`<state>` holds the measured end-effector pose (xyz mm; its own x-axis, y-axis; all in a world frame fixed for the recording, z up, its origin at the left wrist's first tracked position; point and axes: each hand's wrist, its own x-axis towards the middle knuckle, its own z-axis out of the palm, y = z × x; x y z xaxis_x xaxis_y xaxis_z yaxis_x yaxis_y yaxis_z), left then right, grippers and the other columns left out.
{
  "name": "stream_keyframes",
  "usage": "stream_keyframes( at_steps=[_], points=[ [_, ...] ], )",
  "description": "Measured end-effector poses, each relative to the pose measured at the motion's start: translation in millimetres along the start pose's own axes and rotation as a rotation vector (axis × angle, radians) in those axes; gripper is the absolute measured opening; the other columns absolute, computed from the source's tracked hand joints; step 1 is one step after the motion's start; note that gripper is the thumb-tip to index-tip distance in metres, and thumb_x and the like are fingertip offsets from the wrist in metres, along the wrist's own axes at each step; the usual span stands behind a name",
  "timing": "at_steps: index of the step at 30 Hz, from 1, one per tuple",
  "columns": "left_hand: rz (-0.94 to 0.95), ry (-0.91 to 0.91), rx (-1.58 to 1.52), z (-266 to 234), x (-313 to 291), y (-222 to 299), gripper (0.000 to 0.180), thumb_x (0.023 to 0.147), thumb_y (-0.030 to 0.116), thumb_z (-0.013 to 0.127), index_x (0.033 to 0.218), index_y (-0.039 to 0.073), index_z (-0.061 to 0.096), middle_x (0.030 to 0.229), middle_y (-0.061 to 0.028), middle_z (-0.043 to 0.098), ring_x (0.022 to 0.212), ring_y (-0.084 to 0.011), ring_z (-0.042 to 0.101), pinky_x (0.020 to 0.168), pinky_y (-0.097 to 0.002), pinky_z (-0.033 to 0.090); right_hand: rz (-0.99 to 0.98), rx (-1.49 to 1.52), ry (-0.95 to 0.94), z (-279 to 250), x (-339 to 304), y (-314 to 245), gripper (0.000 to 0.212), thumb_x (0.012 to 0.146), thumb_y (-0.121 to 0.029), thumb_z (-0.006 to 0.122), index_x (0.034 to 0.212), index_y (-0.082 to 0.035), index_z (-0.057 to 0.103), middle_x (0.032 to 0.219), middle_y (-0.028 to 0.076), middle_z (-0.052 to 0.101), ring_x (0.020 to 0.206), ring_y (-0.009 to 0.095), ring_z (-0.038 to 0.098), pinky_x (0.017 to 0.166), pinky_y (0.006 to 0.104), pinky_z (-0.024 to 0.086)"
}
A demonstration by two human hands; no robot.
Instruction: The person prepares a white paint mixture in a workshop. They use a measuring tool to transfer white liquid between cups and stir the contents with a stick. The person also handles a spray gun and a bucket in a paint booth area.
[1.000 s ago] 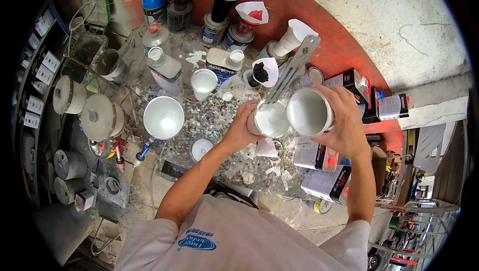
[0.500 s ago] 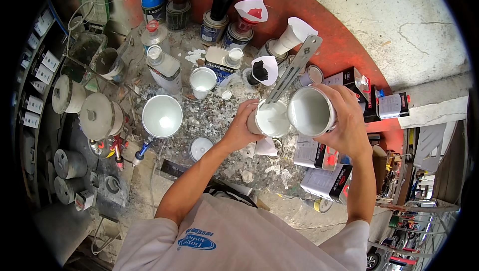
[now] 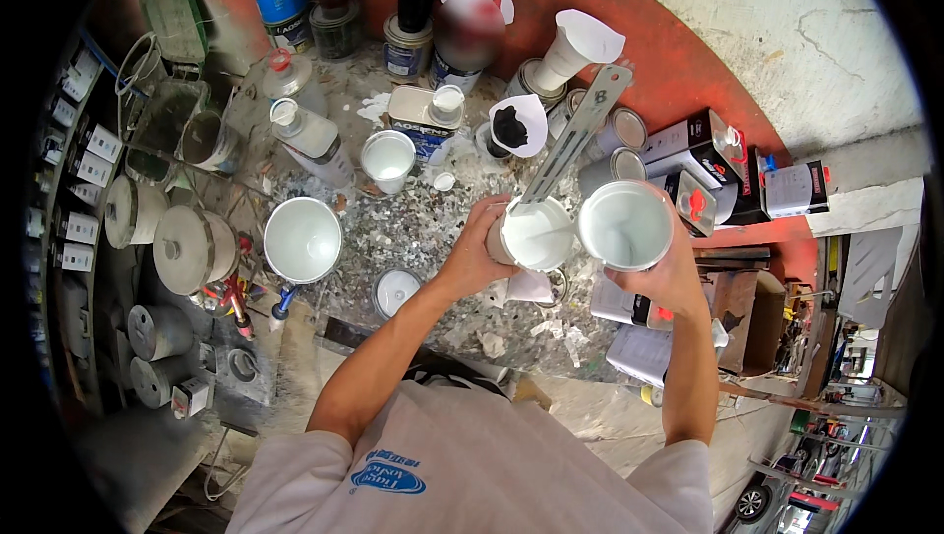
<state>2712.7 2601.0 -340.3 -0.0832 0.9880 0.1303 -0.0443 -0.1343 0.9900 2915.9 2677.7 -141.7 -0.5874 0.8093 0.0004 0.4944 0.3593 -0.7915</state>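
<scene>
My left hand (image 3: 480, 251) is closed around a plastic cup (image 3: 508, 243) with white paint (image 3: 541, 241) in it. A flat metal mixing stick (image 3: 580, 131) with holes stands in that cup, leaning up to the right. Just to the right, my right hand (image 3: 680, 273) grips a second white cup (image 3: 647, 231), its inner wall coated with thin white liquid. The two cups are held side by side above the bench, their rims close but apart. How much liquid lies in the right cup I cannot tell.
The paint-spattered bench (image 3: 413, 229) holds a white tub (image 3: 303, 241), a smaller white cup (image 3: 388, 157) and a round lid (image 3: 396, 292). Paint cans with paper strainers (image 3: 582, 37) line the back. Metal solvent tins (image 3: 693, 146) stand at right, lidded pots (image 3: 192, 251) at left.
The right cup has come away from the left cup's rim, moved slightly right and turned more upright. The left hand keeps its cup and the stick nearly still. The view has shifted a little.
</scene>
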Motion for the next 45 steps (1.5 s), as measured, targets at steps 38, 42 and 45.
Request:
stream_keyframes(
  at_steps=[38, 42, 45],
  points=[
    [-0.287, 0.059, -0.063, -44.3, -15.8, -8.7, 0.097, 0.071, 0.005, 0.084, 0.149, 0.002, 0.027, 0.133, -0.0105, 0.054, 0.122, -0.0185, 0.053, 0.103, -0.0335, 0.044, 0.236, 0.448, 0.704, 118.5, 108.2, 298.3, 0.088, 0.064, -0.018, 0.091, 0.135, 0.001, 0.042, 0.123, 0.013, 0.059, 0.109, 0.024, 0.059, 0.098, 0.0364, 0.047],
    [-0.279, 0.026, -0.076, -38.6, -14.6, -12.5, 0.093, 0.071, 0.006, 0.084, 0.147, 0.002, 0.03, 0.133, -0.0101, 0.054, 0.122, -0.0193, 0.053, 0.105, -0.0338, 0.043, 0.345, -0.128, 0.738, 105.4, 65.0, 288.9, 0.087, 0.068, -0.012, 0.087, 0.14, 0.001, 0.042, 0.124, 0.014, 0.06, 0.104, 0.022, 0.06, 0.091, 0.0325, 0.051],
    [-0.287, -0.001, -0.173, -28.0, -14.2, -0.4, 0.088, 0.07, 0.004, 0.083, 0.144, 0.004, 0.035, 0.134, -0.0105, 0.051, 0.125, -0.0199, 0.052, 0.106, -0.0349, 0.042, 0.323, 0.178, 0.729, 63.3, 36.8, 206.1, 0.073, 0.071, -0.007, 0.084, 0.135, 0.002, 0.05, 0.122, 0.013, 0.062, 0.098, 0.017, 0.061, 0.083, 0.0274, 0.052]
  ],
)
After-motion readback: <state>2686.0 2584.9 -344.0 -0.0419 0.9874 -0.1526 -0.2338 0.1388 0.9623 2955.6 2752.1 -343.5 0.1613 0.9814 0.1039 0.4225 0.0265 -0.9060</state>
